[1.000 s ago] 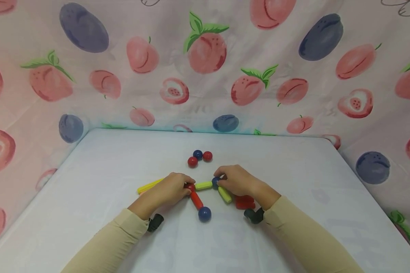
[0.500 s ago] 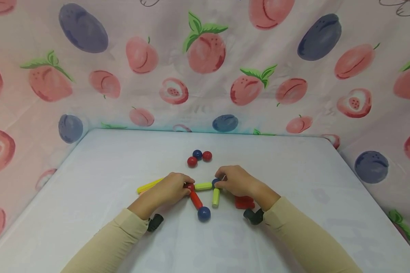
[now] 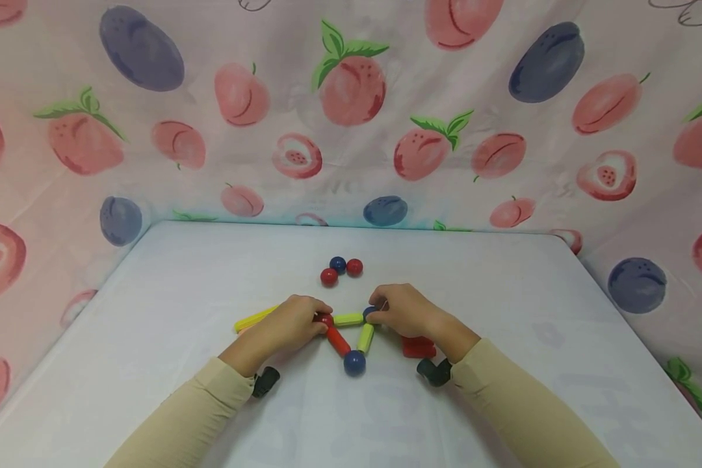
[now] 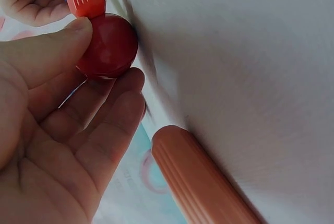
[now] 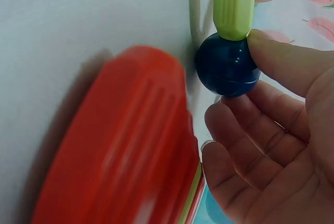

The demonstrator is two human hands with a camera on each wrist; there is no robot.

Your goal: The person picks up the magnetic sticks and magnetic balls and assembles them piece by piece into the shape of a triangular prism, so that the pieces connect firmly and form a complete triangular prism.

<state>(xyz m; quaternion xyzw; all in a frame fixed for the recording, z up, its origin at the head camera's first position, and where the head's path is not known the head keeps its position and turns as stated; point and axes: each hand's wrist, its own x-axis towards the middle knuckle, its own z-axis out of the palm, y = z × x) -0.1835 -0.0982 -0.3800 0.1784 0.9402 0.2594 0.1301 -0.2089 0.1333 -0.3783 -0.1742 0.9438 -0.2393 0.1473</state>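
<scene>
My left hand (image 3: 292, 322) pinches a red ball (image 4: 110, 46) between thumb and fingers. My right hand (image 3: 406, 309) pinches a blue ball (image 5: 227, 65) in the same way. A yellow-green rod (image 3: 348, 319) joins these two balls. From the red ball a red rod (image 3: 338, 341) runs toward the near side to a second blue ball (image 3: 354, 363). Another yellow-green rod (image 3: 365, 338) reaches from the held blue ball to that near ball, so the pieces form a triangle lying on the white table. Both held balls are partly hidden by fingers in the head view.
Behind the triangle sit a loose blue ball (image 3: 338, 264) and two red balls (image 3: 354, 267). Yellow rods (image 3: 256, 318) lie beside my left hand, partly covered by it. Red rods (image 3: 418, 347) lie under my right forearm. An orange rod (image 4: 203, 182) is close to my left wrist.
The right-hand yellow-green rod has swung left, from pointing down-right to slanting down-left. Its near end now meets the near blue ball, which has shifted slightly right and away. Both hands stay nearly still.
</scene>
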